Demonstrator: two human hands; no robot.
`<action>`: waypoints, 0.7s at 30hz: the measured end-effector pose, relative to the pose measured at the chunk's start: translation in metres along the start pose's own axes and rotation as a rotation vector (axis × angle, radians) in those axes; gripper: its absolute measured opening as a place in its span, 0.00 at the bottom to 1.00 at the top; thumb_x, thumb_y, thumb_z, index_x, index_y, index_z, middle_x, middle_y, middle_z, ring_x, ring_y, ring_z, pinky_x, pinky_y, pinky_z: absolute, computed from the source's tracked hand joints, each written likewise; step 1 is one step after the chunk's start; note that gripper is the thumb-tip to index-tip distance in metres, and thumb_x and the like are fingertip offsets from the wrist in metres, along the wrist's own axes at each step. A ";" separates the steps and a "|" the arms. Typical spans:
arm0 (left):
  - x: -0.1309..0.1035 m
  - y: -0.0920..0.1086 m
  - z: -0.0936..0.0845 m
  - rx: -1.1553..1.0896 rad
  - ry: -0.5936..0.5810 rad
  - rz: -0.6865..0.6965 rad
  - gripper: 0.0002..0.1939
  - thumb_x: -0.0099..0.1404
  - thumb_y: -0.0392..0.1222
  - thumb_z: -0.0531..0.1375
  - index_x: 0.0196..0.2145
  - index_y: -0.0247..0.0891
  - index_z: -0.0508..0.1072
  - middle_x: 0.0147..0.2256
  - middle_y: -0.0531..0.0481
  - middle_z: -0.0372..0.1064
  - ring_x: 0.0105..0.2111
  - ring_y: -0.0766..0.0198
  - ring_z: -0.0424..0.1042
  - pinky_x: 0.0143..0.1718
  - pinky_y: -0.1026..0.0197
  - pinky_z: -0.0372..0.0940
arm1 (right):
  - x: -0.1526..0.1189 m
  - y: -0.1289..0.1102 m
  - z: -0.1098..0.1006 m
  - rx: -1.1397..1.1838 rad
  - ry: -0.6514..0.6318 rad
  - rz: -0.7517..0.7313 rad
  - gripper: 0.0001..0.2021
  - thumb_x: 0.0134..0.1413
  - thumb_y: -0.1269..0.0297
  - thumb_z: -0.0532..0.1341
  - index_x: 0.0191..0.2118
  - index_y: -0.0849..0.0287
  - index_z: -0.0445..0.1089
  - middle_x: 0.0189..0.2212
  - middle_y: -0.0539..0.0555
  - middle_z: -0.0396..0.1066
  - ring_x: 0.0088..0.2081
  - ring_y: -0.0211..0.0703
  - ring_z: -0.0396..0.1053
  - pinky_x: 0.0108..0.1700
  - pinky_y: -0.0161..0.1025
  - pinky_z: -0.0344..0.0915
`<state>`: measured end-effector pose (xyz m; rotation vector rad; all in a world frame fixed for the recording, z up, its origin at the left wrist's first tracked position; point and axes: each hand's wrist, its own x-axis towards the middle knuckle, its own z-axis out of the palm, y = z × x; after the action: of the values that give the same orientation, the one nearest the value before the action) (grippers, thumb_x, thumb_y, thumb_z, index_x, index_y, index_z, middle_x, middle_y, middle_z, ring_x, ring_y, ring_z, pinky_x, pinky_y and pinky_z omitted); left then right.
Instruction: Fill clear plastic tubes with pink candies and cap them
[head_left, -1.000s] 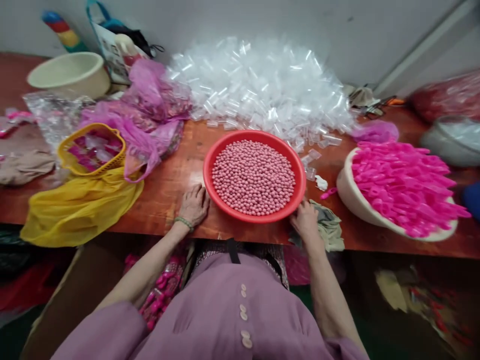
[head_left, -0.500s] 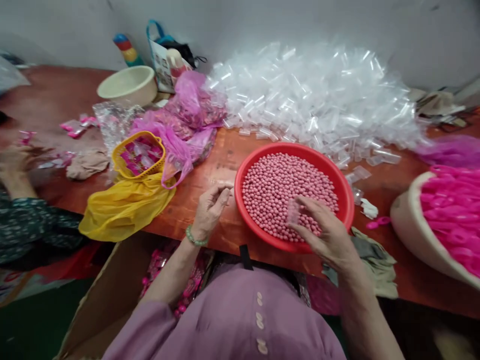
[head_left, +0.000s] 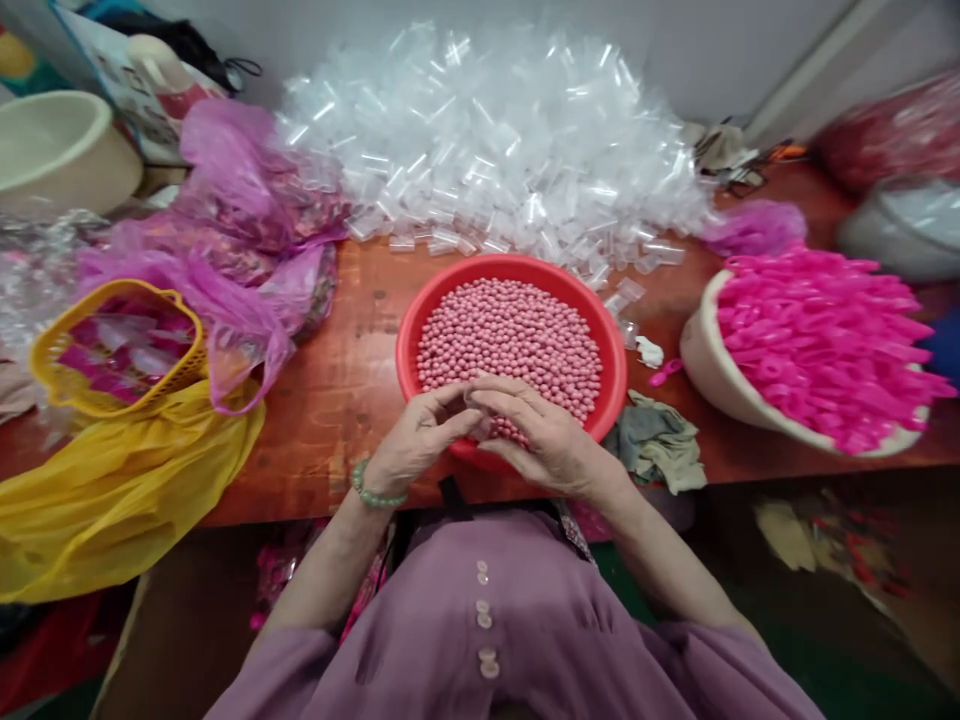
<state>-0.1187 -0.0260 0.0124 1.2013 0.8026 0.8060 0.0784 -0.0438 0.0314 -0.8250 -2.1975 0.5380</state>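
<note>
My left hand (head_left: 416,440), with a green bead bracelet on its wrist, meets my right hand (head_left: 551,440) over the near rim of a red basin (head_left: 613,345). Pink round beads (head_left: 510,325) fill much of the basin. Between the fingertips of my right hand sits a small clear plastic tube (head_left: 481,428), mostly covered by fingers. My left fingers are closed in a pinch against it; what they hold is hidden.
A heap of clear plastic tubes (head_left: 487,150) lies behind the basin. Bright pink plastic pieces (head_left: 817,340) fill a cream tub (head_left: 705,340) at right. Leftward are a yellow basket (head_left: 52,365), a yellow bag (head_left: 142,480) and purple bags (head_left: 232,150). A grey-green cloth (head_left: 660,445) lies near the edge.
My view has turned right. My right hand has come up from the beads with the clear tube, and my left hand has moved over to meet it.
</note>
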 end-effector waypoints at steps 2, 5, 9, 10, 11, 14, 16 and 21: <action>0.003 0.008 0.000 0.380 0.049 0.140 0.20 0.66 0.49 0.62 0.51 0.34 0.74 0.43 0.43 0.76 0.41 0.58 0.75 0.47 0.56 0.70 | -0.004 0.000 -0.002 0.033 0.042 0.018 0.23 0.63 0.68 0.61 0.62 0.58 0.62 0.59 0.64 0.68 0.64 0.45 0.63 0.64 0.47 0.67; 0.015 0.024 0.002 1.103 0.091 0.346 0.17 0.68 0.45 0.58 0.48 0.29 0.74 0.42 0.37 0.75 0.42 0.50 0.73 0.47 0.49 0.69 | -0.015 0.003 -0.016 -0.045 0.099 0.052 0.18 0.63 0.65 0.62 0.57 0.59 0.68 0.58 0.64 0.69 0.63 0.47 0.65 0.63 0.48 0.67; 0.039 0.039 0.003 1.790 -0.054 0.394 0.11 0.66 0.33 0.54 0.33 0.27 0.75 0.32 0.33 0.71 0.36 0.43 0.71 0.37 0.46 0.69 | -0.045 0.016 -0.065 -0.183 0.239 0.217 0.13 0.62 0.63 0.63 0.51 0.58 0.73 0.55 0.62 0.72 0.57 0.45 0.71 0.59 0.45 0.71; 0.045 0.040 0.003 1.862 -0.120 0.396 0.11 0.65 0.30 0.53 0.30 0.27 0.75 0.30 0.33 0.71 0.33 0.44 0.71 0.36 0.46 0.68 | -0.055 0.021 -0.082 -0.218 0.289 0.280 0.12 0.61 0.62 0.64 0.50 0.57 0.73 0.53 0.60 0.73 0.56 0.45 0.72 0.59 0.46 0.70; 0.051 0.041 0.003 1.902 -0.195 0.401 0.11 0.63 0.27 0.53 0.28 0.28 0.75 0.29 0.34 0.70 0.32 0.44 0.71 0.35 0.46 0.68 | -0.066 0.025 -0.099 -0.257 0.348 0.347 0.12 0.61 0.62 0.64 0.49 0.56 0.74 0.52 0.58 0.74 0.54 0.45 0.73 0.59 0.47 0.70; 0.065 0.037 0.005 1.889 -0.435 0.428 0.13 0.59 0.22 0.52 0.27 0.28 0.75 0.28 0.35 0.72 0.31 0.46 0.73 0.37 0.47 0.69 | -0.100 0.039 -0.147 -0.377 0.555 0.546 0.11 0.59 0.61 0.65 0.46 0.56 0.75 0.47 0.56 0.77 0.49 0.46 0.75 0.54 0.48 0.72; 0.072 0.033 0.009 1.840 -0.541 0.438 0.13 0.59 0.22 0.53 0.27 0.30 0.75 0.29 0.36 0.73 0.33 0.48 0.74 0.39 0.49 0.69 | -0.121 0.047 -0.167 -0.434 0.674 0.671 0.11 0.57 0.60 0.65 0.44 0.57 0.76 0.44 0.56 0.78 0.45 0.46 0.76 0.50 0.46 0.73; 0.086 0.021 0.019 1.740 -0.590 0.276 0.12 0.60 0.24 0.52 0.30 0.32 0.73 0.32 0.39 0.73 0.34 0.54 0.74 0.39 0.56 0.66 | -0.157 0.068 -0.168 -0.413 0.673 0.880 0.14 0.55 0.57 0.64 0.43 0.59 0.77 0.39 0.56 0.79 0.39 0.46 0.76 0.45 0.46 0.73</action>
<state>-0.0622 0.0434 0.0277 2.9234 0.7511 -0.3301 0.3149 -0.0835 0.0263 -1.8930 -1.2574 0.1375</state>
